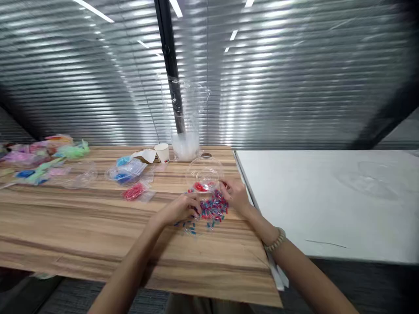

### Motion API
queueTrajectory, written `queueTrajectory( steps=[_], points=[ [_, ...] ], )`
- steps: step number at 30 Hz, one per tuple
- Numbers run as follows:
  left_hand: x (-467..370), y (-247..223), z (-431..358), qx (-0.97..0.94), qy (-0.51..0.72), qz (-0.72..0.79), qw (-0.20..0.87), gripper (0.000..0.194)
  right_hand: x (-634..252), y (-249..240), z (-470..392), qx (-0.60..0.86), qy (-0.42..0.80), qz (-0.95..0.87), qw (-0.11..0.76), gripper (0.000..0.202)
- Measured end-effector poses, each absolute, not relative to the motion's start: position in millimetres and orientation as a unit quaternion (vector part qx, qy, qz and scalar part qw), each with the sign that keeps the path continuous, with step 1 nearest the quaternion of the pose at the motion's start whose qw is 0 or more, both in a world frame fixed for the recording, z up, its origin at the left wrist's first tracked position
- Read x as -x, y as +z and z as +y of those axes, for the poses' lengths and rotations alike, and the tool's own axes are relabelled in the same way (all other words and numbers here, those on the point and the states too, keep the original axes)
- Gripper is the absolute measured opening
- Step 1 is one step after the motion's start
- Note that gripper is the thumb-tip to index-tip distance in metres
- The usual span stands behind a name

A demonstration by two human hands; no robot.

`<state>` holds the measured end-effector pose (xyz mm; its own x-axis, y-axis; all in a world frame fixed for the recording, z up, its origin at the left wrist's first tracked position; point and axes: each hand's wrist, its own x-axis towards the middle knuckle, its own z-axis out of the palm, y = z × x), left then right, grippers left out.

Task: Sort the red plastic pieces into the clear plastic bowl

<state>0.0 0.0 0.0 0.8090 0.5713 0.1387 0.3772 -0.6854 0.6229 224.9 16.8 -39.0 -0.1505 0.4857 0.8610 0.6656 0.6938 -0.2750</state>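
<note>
A pile of small red and blue pieces (213, 208) lies on the wooden table, spread partly over a see-through sheet or tray. My left hand (186, 206) is at the pile's left edge, fingers curled together among the pieces; what they pinch is too small to make out. On the pile's right side, my right hand (236, 196) has its thumb and fingers pinched together beside the rim of a transparent plastic bowl (205, 163). Whatever is between those fingers is hidden. Red pieces (199, 186) show inside the bowl, just behind the pile. A beaded bracelet circles my right wrist.
Left of the bowl are a bag of red pieces (133, 192), a transparent container with blue contents (126, 172) and a white paper cup (162, 152). A tall plastic bag of cups (185, 146) stands behind. Colourful bags (70, 149) lie far left. A white table (321, 209) adjoins on the right.
</note>
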Motion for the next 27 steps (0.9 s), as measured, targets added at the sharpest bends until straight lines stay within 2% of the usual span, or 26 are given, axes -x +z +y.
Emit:
queueTrajectory(
  steps=[9, 12, 20, 24, 27],
  points=[
    [0.4, -1.6, 1.2, -0.903, 0.155, 0.303, 0.261, 0.022, -226.6, -40.0, 15.8, 0.395, -0.082, -0.757, 0.513, 0.014],
    [-2.1, 1.3, -0.6, -0.896, 0.202, 0.320, 0.232, 0.021, -226.7, -41.4, 16.1, 0.396, -0.078, -0.758, 0.512, 0.014],
    [-2.4, -6.4, 5.1, -0.836, 0.420, 0.348, 0.053, 0.013, -220.5, -27.9, 5.1, 0.346, -0.099, -0.771, 0.526, 0.014],
    [-3.7, -18.1, 14.0, -0.824, 0.431, 0.368, 0.007, 0.008, -216.7, -21.5, 0.0, 0.323, -0.119, -0.779, 0.525, 0.014],
    [-5.2, -15.1, 15.0, -0.844, 0.399, 0.357, -0.024, 0.013, -217.1, -22.8, 2.2, 0.323, -0.112, -0.783, 0.519, 0.015]
  ],
)
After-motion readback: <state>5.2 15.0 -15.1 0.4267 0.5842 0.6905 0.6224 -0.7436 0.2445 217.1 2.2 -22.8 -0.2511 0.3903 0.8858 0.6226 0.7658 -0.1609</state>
